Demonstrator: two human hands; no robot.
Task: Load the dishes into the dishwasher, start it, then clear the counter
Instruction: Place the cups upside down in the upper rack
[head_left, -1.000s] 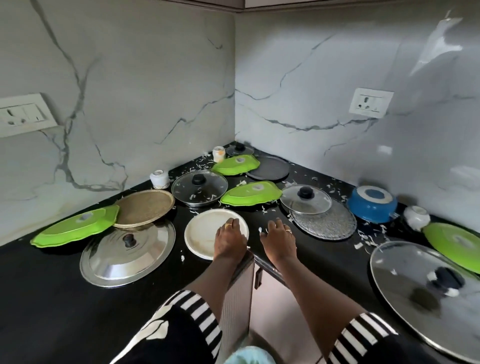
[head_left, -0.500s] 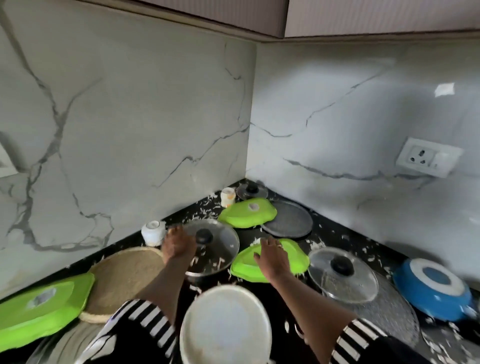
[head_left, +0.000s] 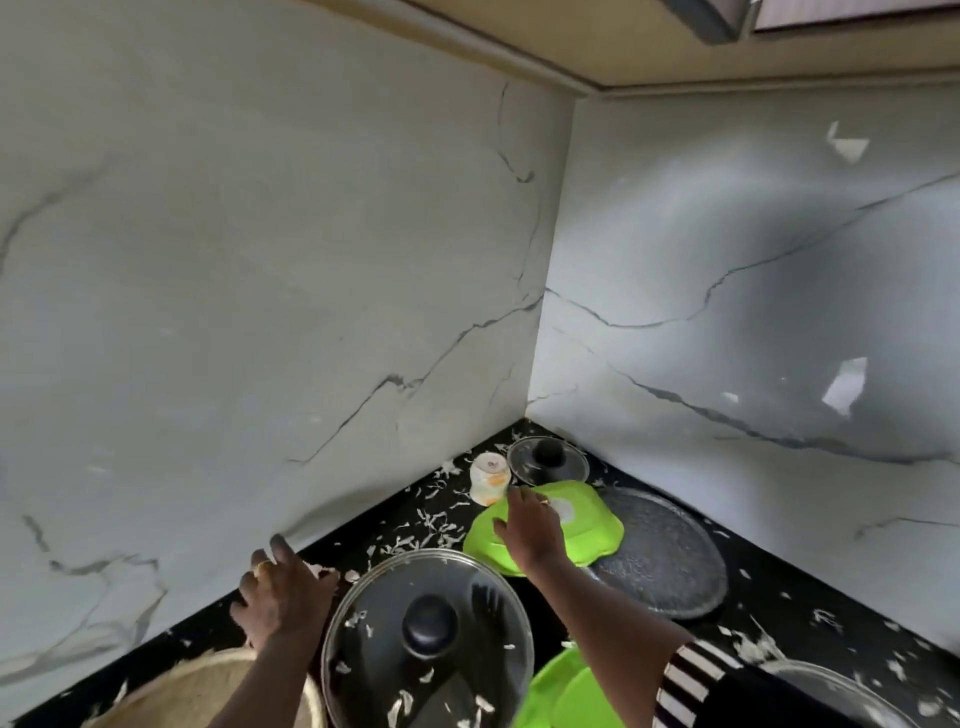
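Setting: at the corner of a black desk (head_left: 779, 587) under white marble walls, pale shreds (head_left: 431, 525) litter the dark top.
Right hand (head_left: 530, 530): fingers spread and apart, palm down on the far green plate (head_left: 592, 530) — resting on it, not gripping; a striped sleeve (head_left: 691, 680) shows at the elbow.
Left hand (head_left: 280, 597): fingers loosely spread, at the foot of the left wall, just beside the large glass lid; whether it touches anything cannot be told.
Large glass lid (head_left: 431, 644): flat on the desk near the viewer, black knob up, shreds stuck to it.
Small glass lid (head_left: 548, 462): deep in the corner, beside a white cup (head_left: 488, 478).
Grey speckled plate (head_left: 665, 556): partly under the far green plate's right edge.
Near edge: a second green plate (head_left: 566, 696) — cut off by the frame — and a woven mat (head_left: 208, 696) at lower left.
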